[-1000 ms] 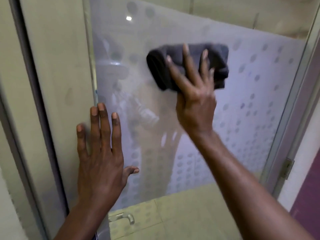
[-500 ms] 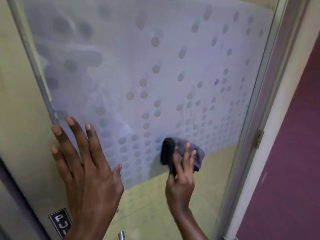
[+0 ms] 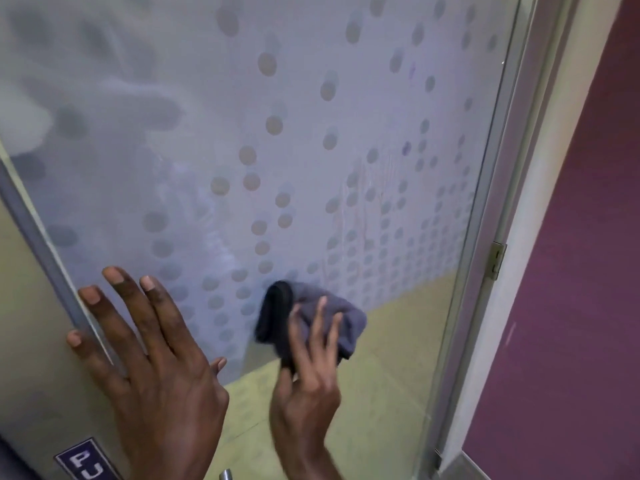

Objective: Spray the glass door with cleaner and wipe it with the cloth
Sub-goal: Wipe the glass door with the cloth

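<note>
R hand (image 3: 308,386) fingers spread, pressing cloth (image 3: 311,320) flat to glass door (image 3: 277,150); cloth under/above fingertips, long axis sideways | L hand (image 3: 156,368) open, empty, bracing glass

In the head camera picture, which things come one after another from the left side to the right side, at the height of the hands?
Sign with the letters PU → left hand → right hand pressing the grey cloth on the glass door → door hinge → purple wall.
</note>
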`<state>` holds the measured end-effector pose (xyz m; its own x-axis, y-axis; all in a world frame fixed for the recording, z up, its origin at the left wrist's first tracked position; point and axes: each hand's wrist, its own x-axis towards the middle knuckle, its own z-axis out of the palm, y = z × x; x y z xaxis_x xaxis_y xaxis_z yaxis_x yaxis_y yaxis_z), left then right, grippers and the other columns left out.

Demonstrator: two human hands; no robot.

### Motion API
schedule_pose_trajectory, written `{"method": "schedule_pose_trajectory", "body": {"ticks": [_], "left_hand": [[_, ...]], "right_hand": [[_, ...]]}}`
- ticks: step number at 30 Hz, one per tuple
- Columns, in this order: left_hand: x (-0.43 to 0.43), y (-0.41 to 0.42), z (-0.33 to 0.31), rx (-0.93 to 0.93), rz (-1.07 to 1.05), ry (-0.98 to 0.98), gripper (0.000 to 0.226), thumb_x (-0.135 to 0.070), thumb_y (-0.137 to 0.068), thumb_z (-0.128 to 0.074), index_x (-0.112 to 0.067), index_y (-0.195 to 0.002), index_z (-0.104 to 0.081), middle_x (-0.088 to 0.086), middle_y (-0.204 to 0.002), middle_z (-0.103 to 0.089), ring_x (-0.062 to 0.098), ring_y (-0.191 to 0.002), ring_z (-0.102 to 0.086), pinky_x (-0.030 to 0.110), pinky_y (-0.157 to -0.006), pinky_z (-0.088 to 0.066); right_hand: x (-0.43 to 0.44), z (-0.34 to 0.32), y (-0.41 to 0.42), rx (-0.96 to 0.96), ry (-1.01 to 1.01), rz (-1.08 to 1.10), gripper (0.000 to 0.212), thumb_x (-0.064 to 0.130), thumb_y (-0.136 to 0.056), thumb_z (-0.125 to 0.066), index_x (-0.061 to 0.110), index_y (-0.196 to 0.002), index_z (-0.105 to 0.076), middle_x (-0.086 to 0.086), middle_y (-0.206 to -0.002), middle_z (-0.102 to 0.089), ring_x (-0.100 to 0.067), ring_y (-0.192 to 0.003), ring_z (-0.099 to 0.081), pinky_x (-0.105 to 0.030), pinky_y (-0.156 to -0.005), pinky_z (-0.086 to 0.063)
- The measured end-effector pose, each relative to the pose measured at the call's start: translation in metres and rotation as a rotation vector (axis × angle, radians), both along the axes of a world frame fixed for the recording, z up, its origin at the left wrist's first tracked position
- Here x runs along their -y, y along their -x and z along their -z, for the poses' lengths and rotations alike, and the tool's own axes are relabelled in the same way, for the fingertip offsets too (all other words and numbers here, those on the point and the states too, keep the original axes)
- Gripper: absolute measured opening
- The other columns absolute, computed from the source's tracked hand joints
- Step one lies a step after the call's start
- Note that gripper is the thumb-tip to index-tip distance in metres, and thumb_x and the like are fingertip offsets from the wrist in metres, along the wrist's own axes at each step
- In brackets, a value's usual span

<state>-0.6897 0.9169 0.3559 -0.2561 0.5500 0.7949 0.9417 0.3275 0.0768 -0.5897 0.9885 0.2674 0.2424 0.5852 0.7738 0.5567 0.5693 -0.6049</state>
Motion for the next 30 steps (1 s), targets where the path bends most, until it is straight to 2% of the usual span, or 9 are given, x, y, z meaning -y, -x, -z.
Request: {"method": "schedule_pose_trajectory", "body": {"ticks": [3,5,7,10,16,20,23,27,30], "left_hand": [[0.002,0.001,0.001,0.010,0.005,0.022,0.162,-0.018,-0.056,-0.105,0.006,-0.173,0.005,0.032,-0.183,0.010,0.060,-0.168,0.005,0.085,-0.128,-0.007],[0.003,0.001,0.000,0.016,0.006,0.024,0.162,-0.016,-0.055,-0.106,0.006,-0.173,0.003,0.032,-0.183,0.008,0.060,-0.168,0.002,0.087,-0.125,-0.013],[0.004,0.000,-0.002,0.023,0.000,0.038,0.161,-0.016,-0.056,-0.106,0.006,-0.173,0.003,0.032,-0.183,0.008,0.060,-0.169,0.001,0.087,-0.124,-0.014],[0.003,-0.004,-0.002,0.023,-0.028,0.030,0.160,-0.015,-0.057,-0.104,0.007,-0.173,0.004,0.032,-0.183,0.010,0.059,-0.169,0.005,0.085,-0.128,-0.007],[-0.009,-0.020,0.001,0.039,-0.043,-0.027,0.149,0.001,-0.060,-0.095,0.008,-0.172,0.002,0.032,-0.182,0.015,0.056,-0.170,0.010,0.076,-0.135,-0.003],[-0.020,-0.047,0.012,-0.063,0.096,-0.013,0.119,-0.017,-0.079,-0.078,0.002,-0.175,-0.010,0.027,-0.185,0.007,0.051,-0.172,0.007,0.063,-0.138,-0.002],[-0.025,-0.051,0.019,0.002,0.145,0.101,0.160,-0.028,-0.046,-0.111,0.002,-0.173,-0.020,0.026,-0.185,-0.004,0.048,-0.173,0.005,0.056,-0.139,0.003],[-0.034,-0.040,0.024,0.012,0.141,0.201,0.169,-0.022,-0.028,-0.115,0.005,-0.170,-0.026,0.030,-0.183,-0.014,0.045,-0.173,0.008,0.052,-0.139,0.009],[-0.039,-0.043,0.027,0.031,0.112,0.237,0.173,-0.020,-0.027,-0.114,0.006,-0.171,-0.022,0.031,-0.183,-0.010,0.053,-0.171,0.003,0.060,-0.138,0.006]], "right_hand": [[-0.009,-0.009,-0.008,0.071,0.034,-0.006,0.102,-0.015,-0.068,-0.064,0.038,-0.154,-0.059,0.000,-0.173,-0.043,-0.036,-0.162,-0.036,-0.037,-0.074,-0.067],[-0.039,-0.033,-0.038,-0.032,0.086,0.029,0.088,-0.009,-0.071,-0.061,0.031,-0.150,-0.064,-0.007,-0.168,-0.049,-0.043,-0.156,-0.045,-0.045,-0.084,-0.067],[-0.082,-0.067,-0.077,-0.339,0.207,0.055,0.073,-0.003,-0.083,-0.056,0.028,-0.148,-0.066,-0.004,-0.167,-0.052,-0.039,-0.153,-0.050,-0.052,-0.102,-0.061],[-0.126,-0.101,-0.121,-0.519,0.300,0.103,0.067,-0.002,-0.096,-0.058,0.036,-0.152,-0.062,0.007,-0.169,-0.049,-0.030,-0.149,-0.055,-0.048,-0.102,-0.056],[-0.081,-0.079,-0.083,-0.201,0.134,0.097,0.073,-0.003,-0.087,-0.058,0.030,-0.152,-0.063,0.000,-0.170,-0.048,-0.034,-0.151,-0.054,-0.049,-0.095,-0.062],[-0.033,-0.045,-0.039,0.139,-0.035,0.015,0.087,-0.008,-0.080,-0.057,0.033,-0.157,-0.057,-0.003,-0.172,-0.044,-0.037,-0.155,-0.047,-0.038,-0.073,-0.066],[-0.063,-0.068,-0.068,0.046,0.039,-0.030,0.091,-0.009,-0.075,-0.058,0.033,-0.156,-0.059,-0.004,-0.168,-0.051,-0.039,-0.151,-0.053,-0.041,-0.073,-0.067],[-0.142,-0.125,-0.144,-0.456,0.273,0.062,0.066,0.003,-0.096,-0.065,0.040,-0.150,-0.062,0.000,-0.161,-0.060,-0.041,-0.131,-0.068,-0.051,-0.093,-0.060],[-0.155,-0.139,-0.159,-0.395,0.295,0.159,0.059,0.009,-0.103,-0.063,0.043,-0.151,-0.060,-0.001,-0.158,-0.063,-0.041,-0.124,-0.070,-0.045,-0.087,-0.057]]}}
